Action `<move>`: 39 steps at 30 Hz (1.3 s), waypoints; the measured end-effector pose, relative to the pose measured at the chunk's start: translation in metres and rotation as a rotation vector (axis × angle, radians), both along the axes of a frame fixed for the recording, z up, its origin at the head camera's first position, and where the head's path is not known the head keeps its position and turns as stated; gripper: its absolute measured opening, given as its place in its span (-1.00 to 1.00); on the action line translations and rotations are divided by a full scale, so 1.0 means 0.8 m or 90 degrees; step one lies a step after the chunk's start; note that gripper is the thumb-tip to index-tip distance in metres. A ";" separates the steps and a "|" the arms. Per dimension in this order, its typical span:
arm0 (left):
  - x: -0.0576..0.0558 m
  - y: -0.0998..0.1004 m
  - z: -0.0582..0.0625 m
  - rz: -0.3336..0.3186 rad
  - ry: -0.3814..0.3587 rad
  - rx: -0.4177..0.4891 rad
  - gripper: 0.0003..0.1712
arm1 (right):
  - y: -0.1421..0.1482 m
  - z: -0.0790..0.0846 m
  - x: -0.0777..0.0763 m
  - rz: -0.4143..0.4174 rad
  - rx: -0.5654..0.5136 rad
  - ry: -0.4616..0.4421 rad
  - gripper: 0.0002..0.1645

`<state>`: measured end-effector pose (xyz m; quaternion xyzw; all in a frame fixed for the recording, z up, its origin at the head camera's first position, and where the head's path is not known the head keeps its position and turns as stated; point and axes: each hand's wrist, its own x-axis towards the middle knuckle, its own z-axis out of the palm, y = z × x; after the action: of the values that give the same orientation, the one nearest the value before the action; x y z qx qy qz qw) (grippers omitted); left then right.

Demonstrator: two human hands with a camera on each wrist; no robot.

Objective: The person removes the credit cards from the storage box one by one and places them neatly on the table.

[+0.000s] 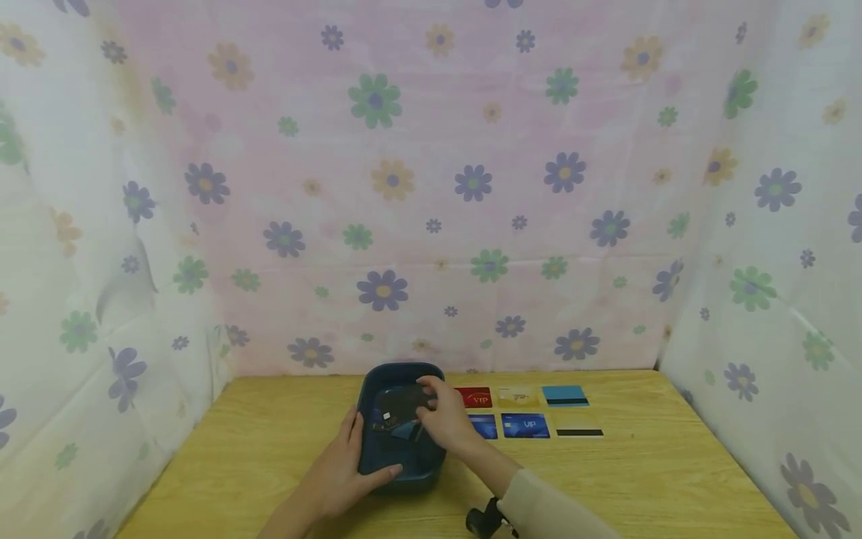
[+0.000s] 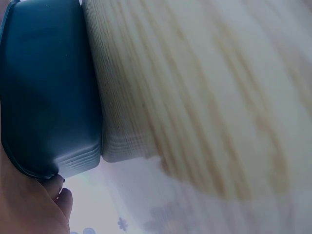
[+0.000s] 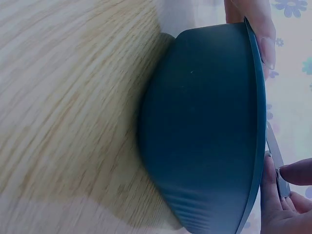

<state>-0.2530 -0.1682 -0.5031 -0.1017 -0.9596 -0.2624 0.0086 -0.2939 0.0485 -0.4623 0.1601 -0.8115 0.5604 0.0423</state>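
A dark blue plastic bin (image 1: 414, 479) stands on the wooden table. My left hand (image 1: 337, 468) grips its left side, the thumb over the near rim and the fingers along the outer wall. Over the bin's opening, my right hand (image 1: 444, 419) pinches a black card (image 1: 404, 404) with a chip and VIP lettering. Below it, a bluish card (image 1: 406, 430) shows partly inside the bin; the rest of the contents is hidden. In the right wrist view, the thumb and fingers hold the thin card (image 3: 278, 161) edge-on beyond the bin's rim.
Right of the bin, cards lie in two rows: red VIP (image 1: 478, 397), gold (image 1: 518, 397) and light blue (image 1: 566, 395) behind; a blue one (image 1: 485, 427), blue VIP (image 1: 527, 425) and a pale striped one (image 1: 579, 428) in front. Flowered cloth (image 1: 431, 150) surrounds the table.
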 end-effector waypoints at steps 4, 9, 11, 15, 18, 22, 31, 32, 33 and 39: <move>0.000 0.000 0.000 -0.004 0.008 -0.003 0.50 | 0.009 -0.003 0.002 -0.011 0.004 0.007 -0.41; 0.000 0.000 0.000 -0.003 0.008 0.001 0.50 | 0.019 -0.006 0.003 -0.004 -0.025 0.002 -0.38; -0.001 0.000 -0.001 -0.001 0.007 0.002 0.49 | 0.023 -0.007 0.003 -0.006 -0.035 0.000 -0.38; -0.002 0.000 -0.002 0.001 0.010 0.003 0.48 | 0.033 -0.007 0.003 -0.010 -0.040 -0.001 -0.39; -0.003 0.000 -0.003 0.002 0.011 0.006 0.48 | 0.040 -0.007 0.005 -0.014 -0.040 -0.004 -0.39; -0.003 -0.001 -0.004 0.002 0.007 0.009 0.49 | 0.048 -0.008 0.007 -0.017 -0.053 -0.007 -0.39; -0.002 -0.001 -0.002 0.002 0.005 0.003 0.50 | 0.065 -0.010 0.009 -0.019 -0.060 -0.014 -0.44; -0.001 -0.001 -0.002 0.002 0.005 0.003 0.50 | 0.067 -0.010 0.010 -0.020 -0.061 -0.020 -0.44; -0.001 0.000 -0.002 0.004 0.005 0.002 0.50 | 0.070 -0.010 0.010 -0.016 -0.068 -0.028 -0.44; -0.001 0.000 -0.001 0.006 0.006 -0.009 0.51 | 0.083 -0.012 0.012 -0.010 -0.081 -0.043 -0.42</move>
<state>-0.2539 -0.1680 -0.5043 -0.0983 -0.9619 -0.2549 0.0136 -0.2845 0.1149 -0.4717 0.1316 -0.7765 0.6155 0.0297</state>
